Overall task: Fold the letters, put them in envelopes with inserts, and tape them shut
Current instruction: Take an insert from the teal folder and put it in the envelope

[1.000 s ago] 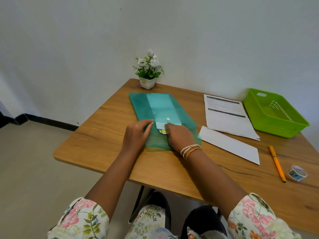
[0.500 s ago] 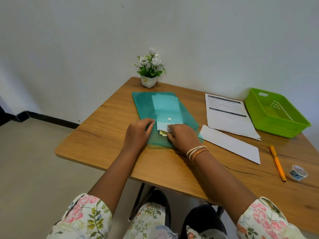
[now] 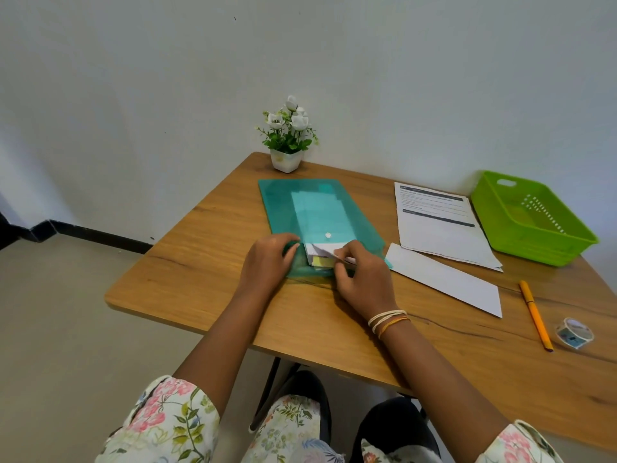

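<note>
Now lifted off the folder since before: right hand (image 3: 362,279) pinching thin white paper (image 3: 322,250) at frame centre. Light, floppy; gripping near edge. Left hand (image 3: 267,262) pressing flat on slippery teal plastic folder (image 3: 280,202).

A translucent teal snap-button folder (image 3: 317,212) lies flat on the tabletop, white and yellow inserts (image 3: 322,257) sticking out of its near opening. Just beside it to the right lies a white envelope (image 3: 445,279), flat and angled. Behind that rests a stack of printed letters (image 3: 440,225). A tape roll (image 3: 575,332) sits near the right edge.
</note>
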Tool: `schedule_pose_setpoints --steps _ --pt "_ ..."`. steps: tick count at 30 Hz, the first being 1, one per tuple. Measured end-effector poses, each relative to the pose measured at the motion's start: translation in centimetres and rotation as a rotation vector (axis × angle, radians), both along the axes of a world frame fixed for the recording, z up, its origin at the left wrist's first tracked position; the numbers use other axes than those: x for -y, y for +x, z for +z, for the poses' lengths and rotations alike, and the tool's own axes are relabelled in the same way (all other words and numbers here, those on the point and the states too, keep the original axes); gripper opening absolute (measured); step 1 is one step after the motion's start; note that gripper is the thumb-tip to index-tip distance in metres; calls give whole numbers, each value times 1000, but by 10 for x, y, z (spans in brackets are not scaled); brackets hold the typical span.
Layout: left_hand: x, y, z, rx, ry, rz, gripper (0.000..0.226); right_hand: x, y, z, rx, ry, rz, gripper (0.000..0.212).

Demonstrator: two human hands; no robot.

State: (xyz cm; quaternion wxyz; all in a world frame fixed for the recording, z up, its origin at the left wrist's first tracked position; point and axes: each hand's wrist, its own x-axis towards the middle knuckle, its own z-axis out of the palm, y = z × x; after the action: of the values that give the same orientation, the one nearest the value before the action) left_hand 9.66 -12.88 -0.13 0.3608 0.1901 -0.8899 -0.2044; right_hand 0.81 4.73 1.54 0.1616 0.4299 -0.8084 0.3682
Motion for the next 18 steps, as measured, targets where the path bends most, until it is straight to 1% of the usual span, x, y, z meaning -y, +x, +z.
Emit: schedule_pose_setpoints --steps 5,8,12,18 --pt "-2 1 2 25 18 -8 18 -10 7 10 23 -202 28 11" --pt "-1 1 1 54 40 2 21 -15 8 23 39 -318 9 15" --pt "-2 0 2 89 66 4 23 -25 3 50 80 -569 -90 16" --pt "-4 3 4 155 125 17 25 -45 -13 95 -16 -735 -255 12"
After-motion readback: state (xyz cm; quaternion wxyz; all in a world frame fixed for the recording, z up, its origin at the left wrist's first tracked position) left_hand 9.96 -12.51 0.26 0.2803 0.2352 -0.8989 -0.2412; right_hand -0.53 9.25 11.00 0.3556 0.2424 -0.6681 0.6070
